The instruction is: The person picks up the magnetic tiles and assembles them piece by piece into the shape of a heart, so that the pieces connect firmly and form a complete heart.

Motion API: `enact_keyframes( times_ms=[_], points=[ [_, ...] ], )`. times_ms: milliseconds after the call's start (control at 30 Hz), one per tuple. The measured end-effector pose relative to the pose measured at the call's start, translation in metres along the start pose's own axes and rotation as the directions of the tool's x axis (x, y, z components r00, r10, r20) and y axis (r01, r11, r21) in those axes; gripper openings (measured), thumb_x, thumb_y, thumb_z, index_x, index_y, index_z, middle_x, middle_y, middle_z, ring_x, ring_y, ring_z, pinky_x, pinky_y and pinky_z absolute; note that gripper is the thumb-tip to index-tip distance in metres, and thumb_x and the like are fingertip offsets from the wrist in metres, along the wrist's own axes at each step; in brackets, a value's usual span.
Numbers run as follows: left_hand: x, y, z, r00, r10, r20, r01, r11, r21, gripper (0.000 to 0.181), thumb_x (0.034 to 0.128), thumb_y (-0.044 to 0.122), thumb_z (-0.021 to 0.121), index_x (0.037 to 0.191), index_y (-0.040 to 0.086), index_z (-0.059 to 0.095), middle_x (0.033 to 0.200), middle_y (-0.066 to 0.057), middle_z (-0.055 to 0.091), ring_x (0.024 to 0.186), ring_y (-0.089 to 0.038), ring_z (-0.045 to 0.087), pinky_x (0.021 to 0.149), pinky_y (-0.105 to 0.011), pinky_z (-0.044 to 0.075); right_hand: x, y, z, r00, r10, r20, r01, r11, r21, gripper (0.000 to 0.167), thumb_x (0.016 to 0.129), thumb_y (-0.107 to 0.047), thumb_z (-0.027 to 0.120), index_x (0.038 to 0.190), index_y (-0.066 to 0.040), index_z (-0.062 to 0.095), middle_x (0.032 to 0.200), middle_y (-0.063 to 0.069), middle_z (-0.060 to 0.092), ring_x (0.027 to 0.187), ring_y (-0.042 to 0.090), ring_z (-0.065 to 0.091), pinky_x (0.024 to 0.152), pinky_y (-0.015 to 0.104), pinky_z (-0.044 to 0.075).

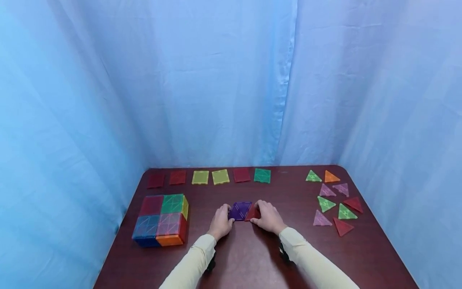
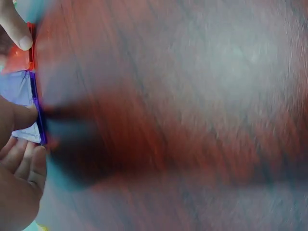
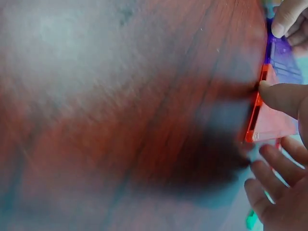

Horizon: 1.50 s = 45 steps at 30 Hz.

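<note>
Pinching the purple triangular tiles (image 1: 240,211) at their nine o'clock end, your left hand (image 1: 221,221) has its thumb on the near edge and its fingers curled round the side. Your right hand (image 1: 268,216) takes the three o'clock end, its grip pinching the red triangular tile (image 1: 252,214), thumb on the near edge. Red and purple meet edge to edge in one row, lying on the table (image 1: 238,257) between your hands.

Take that row as the dial's centre, with twelve at the far curtain (image 1: 216,88). At nine o'clock you have a block (image 1: 160,220) with a red, green, blue and pink top. Six square tiles (image 1: 200,177) line the far edge from about ten round to one. Around three o'clock lie loose triangles (image 1: 326,204) in green, pink, red and orange.
</note>
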<state>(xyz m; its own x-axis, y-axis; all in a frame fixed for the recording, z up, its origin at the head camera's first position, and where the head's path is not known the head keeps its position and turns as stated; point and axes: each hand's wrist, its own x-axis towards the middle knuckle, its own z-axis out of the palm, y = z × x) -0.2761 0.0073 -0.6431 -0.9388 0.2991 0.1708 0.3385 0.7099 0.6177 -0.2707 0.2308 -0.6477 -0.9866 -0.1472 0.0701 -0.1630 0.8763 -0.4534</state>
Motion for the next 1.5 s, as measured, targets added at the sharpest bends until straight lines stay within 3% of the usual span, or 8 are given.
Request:
enact_keyframes(
  times_ms=[133,333,467,567,733,933,1233,1500],
  points=[
    [0.011,-0.006,-0.006,0.999,0.035,-0.029,-0.036,0.998,-0.049,0.034,0.0811,-0.004,0.078,0.111,0.001,0.063,0.096,-0.013,0.073,0.088,-0.026,0.070,0.078,-0.041,0.057,0.009,0.003,-0.004,1.000,-0.012,-0.028,0.014,0.998,0.058,0.035,0.085,-0.020,0.083,0.111,-0.015,0.060,0.094,0.000,0.069,0.084,0.018,0.067,0.073,0.040,0.055],
    [0.043,-0.009,-0.018,0.989,0.114,-0.090,-0.106,0.991,0.082,0.019,0.0877,0.002,0.075,0.107,0.005,0.073,0.100,-0.011,0.075,0.092,-0.025,0.072,0.081,-0.040,0.058,0.037,0.003,-0.013,0.996,-0.037,-0.086,0.041,0.998,0.049,0.020,0.093,-0.014,0.073,0.112,-0.015,0.069,0.096,0.000,0.071,0.081,0.014,0.066,0.067,0.036,0.055],
    [0.062,-0.008,-0.021,0.993,0.086,-0.080,-0.078,0.992,0.096,0.017,0.0921,0.002,0.071,0.108,0.005,0.074,0.104,-0.012,0.075,0.098,-0.028,0.073,0.084,-0.041,0.059,0.056,0.006,-0.015,0.993,-0.031,-0.118,0.038,0.998,0.056,0.015,0.095,-0.014,0.071,0.109,-0.015,0.070,0.102,0.003,0.071,0.086,0.020,0.068,0.071,0.041,0.057],
    [0.070,-0.010,-0.018,0.996,0.044,-0.072,-0.038,0.995,0.094,0.017,0.0936,0.002,0.069,0.109,0.005,0.074,0.105,-0.013,0.075,0.098,-0.029,0.073,0.083,-0.041,0.059,0.066,0.007,-0.010,0.989,-0.027,-0.144,0.039,0.996,0.082,0.015,0.095,-0.012,0.071,0.110,-0.013,0.071,0.104,0.006,0.072,0.093,0.025,0.069,0.076,0.045,0.058],
    [0.072,-0.015,-0.009,0.998,-0.017,-0.066,0.026,0.991,0.131,0.017,0.0924,0.003,0.070,0.109,0.004,0.075,0.103,-0.016,0.076,0.097,-0.032,0.073,0.083,-0.044,0.059,0.069,0.009,0.002,0.992,0.001,-0.123,0.008,0.997,0.074,0.019,0.095,-0.013,0.071,0.113,-0.010,0.072,0.105,0.009,0.073,0.096,0.027,0.070,0.080,0.045,0.058],
    [0.074,-0.018,-0.003,0.995,-0.002,-0.100,0.017,0.988,0.151,0.016,0.0915,0.004,0.070,0.107,0.005,0.075,0.101,-0.016,0.076,0.095,-0.033,0.074,0.081,-0.044,0.059,0.071,0.010,0.007,0.988,0.024,-0.153,-0.011,0.996,0.086,0.020,0.094,-0.012,0.072,0.114,-0.009,0.072,0.104,0.009,0.073,0.094,0.028,0.069,0.079,0.045,0.058],
    [0.069,-0.010,-0.006,0.992,0.021,-0.128,-0.021,1.000,0.002,0.024,0.0919,-0.001,0.067,0.116,-0.001,0.070,0.107,-0.020,0.072,0.104,-0.036,0.070,0.091,-0.046,0.056,0.068,0.007,0.004,0.990,0.041,-0.136,-0.030,0.996,0.087,0.017,0.094,-0.014,0.072,0.111,-0.010,0.071,0.104,0.009,0.072,0.094,0.027,0.068,0.080,0.046,0.058],
    [0.070,-0.010,-0.005,0.992,0.030,-0.126,-0.034,0.999,-0.031,0.025,0.0934,0.000,0.064,0.118,-0.002,0.070,0.113,-0.019,0.071,0.109,-0.034,0.067,0.094,-0.046,0.055,0.067,0.012,-0.004,0.993,0.074,-0.087,-0.064,0.992,0.109,0.026,0.093,-0.016,0.070,0.119,-0.010,0.070,0.114,0.011,0.070,0.105,0.028,0.067,0.089,0.050,0.056]
  ],
)
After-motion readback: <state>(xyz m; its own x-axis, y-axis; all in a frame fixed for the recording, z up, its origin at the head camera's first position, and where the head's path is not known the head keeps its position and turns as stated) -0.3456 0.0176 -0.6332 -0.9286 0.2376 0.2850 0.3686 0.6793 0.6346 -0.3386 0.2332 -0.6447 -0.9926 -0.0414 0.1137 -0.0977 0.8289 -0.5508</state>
